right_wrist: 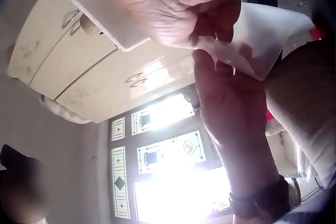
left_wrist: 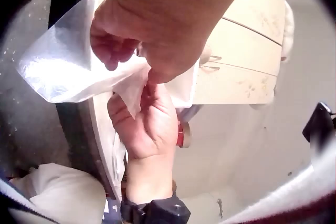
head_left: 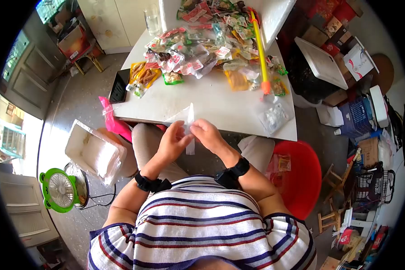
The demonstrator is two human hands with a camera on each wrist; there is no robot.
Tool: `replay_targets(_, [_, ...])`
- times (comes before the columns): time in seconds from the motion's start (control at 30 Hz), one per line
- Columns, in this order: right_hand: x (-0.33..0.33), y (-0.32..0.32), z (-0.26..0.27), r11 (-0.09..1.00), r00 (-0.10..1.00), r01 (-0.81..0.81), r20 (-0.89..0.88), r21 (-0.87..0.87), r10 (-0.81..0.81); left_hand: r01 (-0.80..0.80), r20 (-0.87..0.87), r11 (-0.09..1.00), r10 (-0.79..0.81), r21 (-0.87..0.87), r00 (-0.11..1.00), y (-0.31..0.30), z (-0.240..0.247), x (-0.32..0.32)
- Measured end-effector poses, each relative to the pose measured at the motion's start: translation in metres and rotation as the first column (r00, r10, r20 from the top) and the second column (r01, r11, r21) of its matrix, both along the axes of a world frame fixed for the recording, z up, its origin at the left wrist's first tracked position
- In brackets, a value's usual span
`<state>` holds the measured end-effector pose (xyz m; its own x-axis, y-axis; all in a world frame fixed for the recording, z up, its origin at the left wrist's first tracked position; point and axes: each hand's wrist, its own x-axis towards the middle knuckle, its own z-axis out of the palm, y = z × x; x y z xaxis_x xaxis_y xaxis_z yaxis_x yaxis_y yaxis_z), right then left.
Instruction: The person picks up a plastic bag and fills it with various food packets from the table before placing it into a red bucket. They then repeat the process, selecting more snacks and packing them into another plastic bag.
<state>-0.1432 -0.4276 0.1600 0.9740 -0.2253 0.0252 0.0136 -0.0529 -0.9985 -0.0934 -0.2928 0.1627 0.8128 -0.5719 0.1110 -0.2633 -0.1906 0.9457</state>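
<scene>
A clear plastic bag point(head_left: 190, 148) hangs between my hands, just off the table's front edge. My left hand point(head_left: 173, 138) pinches its upper part from one side, and my right hand point(head_left: 207, 134) pinches it from the other, the fingertips of both close together. In the left wrist view the clear bag point(left_wrist: 58, 71) spreads out flat and shiny beyond the fingers. Gathered film shows between the fingertips in the right wrist view, where the rest of the bag point(right_wrist: 268, 32) reaches out past the hands. Part of the film is hidden behind the fingers.
A heap of small wrapped snack packets point(head_left: 193, 49) covers the back of the white table point(head_left: 180, 96). A yellow stick point(head_left: 261, 54) lies across it, a black phone point(head_left: 119, 85) at the left. A red tub point(head_left: 308, 180) and a foam box point(head_left: 87, 144) flank my legs.
</scene>
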Motion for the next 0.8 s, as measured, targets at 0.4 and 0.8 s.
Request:
replay_targets(0.4, [0.0, -0.019, 0.019, 0.992, 0.994, -0.016, 0.105, -0.128, 0.03, 0.142, -0.137, 0.988, -0.148, -0.053, 0.979, -0.01, 0.03, 0.004])
replay_targets(0.8, [0.042, -0.006, 0.034, 0.945, 0.972, 0.085, 0.233, -0.316, -0.009, -0.301, 0.774, 0.947, 0.274, -0.113, 0.572, 0.007, 0.082, 0.055])
